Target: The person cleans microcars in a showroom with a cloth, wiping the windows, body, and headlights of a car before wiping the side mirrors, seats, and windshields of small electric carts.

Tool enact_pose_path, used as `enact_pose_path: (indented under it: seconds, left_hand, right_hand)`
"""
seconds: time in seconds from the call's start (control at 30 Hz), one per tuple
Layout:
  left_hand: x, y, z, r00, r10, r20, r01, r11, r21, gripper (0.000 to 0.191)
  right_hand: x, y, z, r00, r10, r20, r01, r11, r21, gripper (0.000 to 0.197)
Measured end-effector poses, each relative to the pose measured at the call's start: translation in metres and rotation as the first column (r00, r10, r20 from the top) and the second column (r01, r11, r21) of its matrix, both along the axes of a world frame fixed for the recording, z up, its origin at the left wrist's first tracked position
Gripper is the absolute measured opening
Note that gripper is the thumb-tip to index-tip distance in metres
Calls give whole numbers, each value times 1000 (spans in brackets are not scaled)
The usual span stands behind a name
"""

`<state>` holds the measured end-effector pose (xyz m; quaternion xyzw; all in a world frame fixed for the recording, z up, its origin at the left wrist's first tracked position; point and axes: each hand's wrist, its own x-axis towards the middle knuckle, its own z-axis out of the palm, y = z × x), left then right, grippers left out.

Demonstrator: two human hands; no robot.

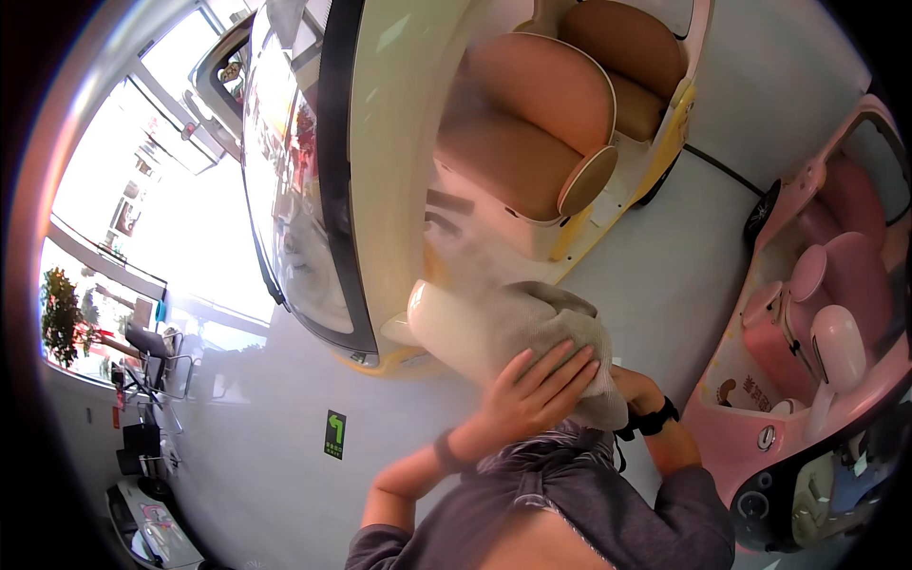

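A grey-beige ribbed cloth (556, 335) is bunched in front of me, beside the rounded cream side mirror (449, 324) of a cream-and-yellow small vehicle (388, 178). Cloth and mirror overlap in view, and I cannot tell how firmly they touch. My left hand (538, 395) lies over the cloth's near side, fingers spread a little and pressing on it. From the right, my right hand (634, 390) grips the cloth's other side; its fingers are mostly hidden behind the folds. A black band (655, 419) circles my right wrist.
Brown padded seats (527, 135) show through the cream vehicle's open side. A pink vehicle (719, 434) with a protruding mirror (839, 349) stands close on my right. A green exit-arrow sign (335, 434) is on the pale floor. Chairs (146, 385) stand by the bright windows.
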<state>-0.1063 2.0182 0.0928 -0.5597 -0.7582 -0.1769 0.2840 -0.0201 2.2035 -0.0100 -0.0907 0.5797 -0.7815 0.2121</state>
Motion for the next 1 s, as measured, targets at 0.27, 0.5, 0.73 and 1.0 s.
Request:
enact_pose_path:
  seconds: [0.27,0.5,0.73,1.0]
  left_hand:
    - [3,-25,-74,955,-147,-258,140,989,-46,36]
    - [12,-20,-108,960,-135,244,130,991,38,37]
    - [-3,-13,-91,986,-49,159,-20,914,406,45]
    - [-70,-34,-63,870,-49,491,-246,820,517,52]
  right_hand:
    - [-9,1,57,978,176,-112,-173,984,33,52]
    - [-74,-10,119,816,255,-518,-86,941,327,80]
    - [-121,-27,148,657,451,-604,-42,822,568,68]
    - [-178,-48,154,869,429,-247,-244,805,540,48]
